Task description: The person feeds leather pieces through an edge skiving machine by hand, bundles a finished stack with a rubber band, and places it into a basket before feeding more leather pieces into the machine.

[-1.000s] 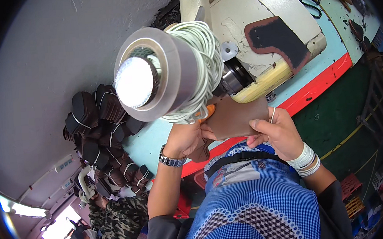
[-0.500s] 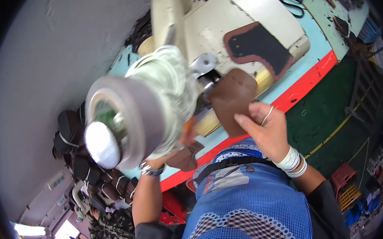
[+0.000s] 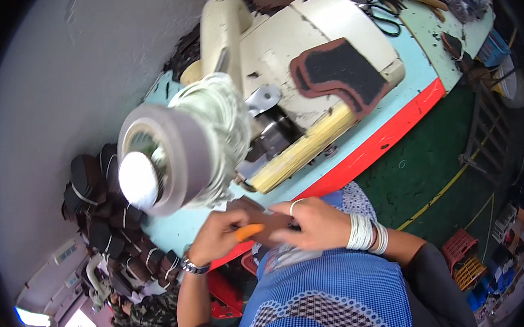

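Head view: the left hand [image 3: 218,234] pinches a small orange tool [image 3: 246,231] between its fingers; the right hand [image 3: 318,223], a ring on one finger, closes on a brown leather piece [image 3: 265,219] just off the bench's [image 3: 392,118] near red edge; behind stands a cream sewing machine [image 3: 291,58]; bundled dark pieces [image 3: 103,193] crowd the bench's left end.

Your light blue worktable with a red front edge [image 3: 393,131] carries: one cream sewing machine [image 3: 303,57] with a dark red-edged cut piece [image 3: 338,76] on its bed; black-handled scissors [image 3: 379,15] at the far end; stacked bundles of dark leather pieces [image 3: 104,205] at your left end
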Action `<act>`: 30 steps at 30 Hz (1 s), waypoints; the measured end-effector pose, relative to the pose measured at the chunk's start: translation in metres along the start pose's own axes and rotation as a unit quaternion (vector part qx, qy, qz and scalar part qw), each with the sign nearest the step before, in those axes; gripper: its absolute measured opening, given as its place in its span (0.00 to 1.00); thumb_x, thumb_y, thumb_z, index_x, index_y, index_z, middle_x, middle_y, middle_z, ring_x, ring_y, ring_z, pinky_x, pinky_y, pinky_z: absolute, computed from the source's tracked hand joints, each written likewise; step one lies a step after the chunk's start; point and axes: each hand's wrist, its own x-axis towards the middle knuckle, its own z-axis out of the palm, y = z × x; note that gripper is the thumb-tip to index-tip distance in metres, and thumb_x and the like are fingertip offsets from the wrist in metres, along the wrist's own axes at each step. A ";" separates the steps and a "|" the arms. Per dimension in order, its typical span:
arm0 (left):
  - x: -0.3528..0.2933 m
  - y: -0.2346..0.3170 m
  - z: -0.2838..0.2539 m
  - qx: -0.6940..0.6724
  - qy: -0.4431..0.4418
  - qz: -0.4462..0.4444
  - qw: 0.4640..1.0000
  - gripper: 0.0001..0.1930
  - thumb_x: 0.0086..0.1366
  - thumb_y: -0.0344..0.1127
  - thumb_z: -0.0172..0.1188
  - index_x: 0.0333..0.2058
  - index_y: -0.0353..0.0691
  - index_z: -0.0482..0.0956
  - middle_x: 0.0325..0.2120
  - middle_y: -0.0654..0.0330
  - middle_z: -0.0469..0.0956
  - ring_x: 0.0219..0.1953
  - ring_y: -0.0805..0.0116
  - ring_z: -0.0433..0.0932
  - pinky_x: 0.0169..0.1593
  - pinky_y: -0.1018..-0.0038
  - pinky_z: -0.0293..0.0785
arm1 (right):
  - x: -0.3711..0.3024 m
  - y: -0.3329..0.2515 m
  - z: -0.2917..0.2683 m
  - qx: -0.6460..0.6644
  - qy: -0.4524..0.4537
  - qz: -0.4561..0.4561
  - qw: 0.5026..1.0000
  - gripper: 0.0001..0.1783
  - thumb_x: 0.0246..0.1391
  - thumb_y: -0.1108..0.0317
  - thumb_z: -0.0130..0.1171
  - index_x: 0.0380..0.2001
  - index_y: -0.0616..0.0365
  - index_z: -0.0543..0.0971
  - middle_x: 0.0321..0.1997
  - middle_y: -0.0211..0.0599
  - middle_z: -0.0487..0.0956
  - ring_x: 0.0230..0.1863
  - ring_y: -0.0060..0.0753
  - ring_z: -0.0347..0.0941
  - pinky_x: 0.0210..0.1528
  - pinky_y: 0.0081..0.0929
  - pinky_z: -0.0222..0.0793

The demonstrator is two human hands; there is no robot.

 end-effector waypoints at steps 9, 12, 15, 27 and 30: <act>0.025 0.015 -0.066 0.115 0.018 0.042 0.992 0.11 0.65 0.35 0.50 0.38 0.34 0.75 0.28 0.58 0.79 0.32 0.71 0.77 0.36 0.75 0.74 | 0.014 0.014 -0.011 0.295 -0.050 0.239 0.924 0.15 0.56 0.65 0.51 0.31 0.71 0.75 0.30 0.44 0.79 0.24 0.26 0.75 0.29 0.19 0.74; 0.032 -0.023 -0.115 0.260 0.032 -0.050 0.964 0.11 0.64 0.35 0.51 0.38 0.33 0.75 0.27 0.56 0.79 0.30 0.70 0.78 0.35 0.74 0.75 | 0.027 0.014 0.013 0.576 -0.038 0.303 0.758 0.17 0.56 0.61 0.52 0.34 0.70 0.73 0.31 0.48 0.79 0.28 0.30 0.77 0.31 0.22 0.75; 0.040 -0.038 -0.123 0.276 0.061 -0.101 0.954 0.11 0.64 0.34 0.52 0.37 0.32 0.75 0.27 0.54 0.79 0.29 0.68 0.78 0.35 0.74 0.76 | 0.031 0.008 0.022 0.584 -0.016 0.310 0.750 0.19 0.55 0.59 0.53 0.34 0.70 0.72 0.32 0.49 0.79 0.29 0.31 0.77 0.31 0.24 0.75; 0.055 0.066 0.003 -0.203 0.101 -0.092 0.970 0.16 0.66 0.37 0.48 0.37 0.23 0.71 0.22 0.47 0.77 0.21 0.61 0.79 0.24 0.74 0.78 | 0.004 -0.025 -0.046 0.216 0.147 0.228 0.938 0.06 0.51 0.75 0.53 0.30 0.69 0.72 0.20 0.36 0.75 0.20 0.22 0.73 0.24 0.19 0.70; 0.041 0.059 0.009 -0.345 0.038 -0.153 0.925 0.17 0.66 0.39 0.48 0.39 0.26 0.70 0.21 0.49 0.77 0.18 0.63 0.78 0.23 0.76 0.76 | -0.016 -0.021 -0.033 0.425 0.135 0.268 0.854 0.08 0.52 0.76 0.50 0.35 0.70 0.70 0.28 0.40 0.77 0.24 0.25 0.75 0.28 0.21 0.75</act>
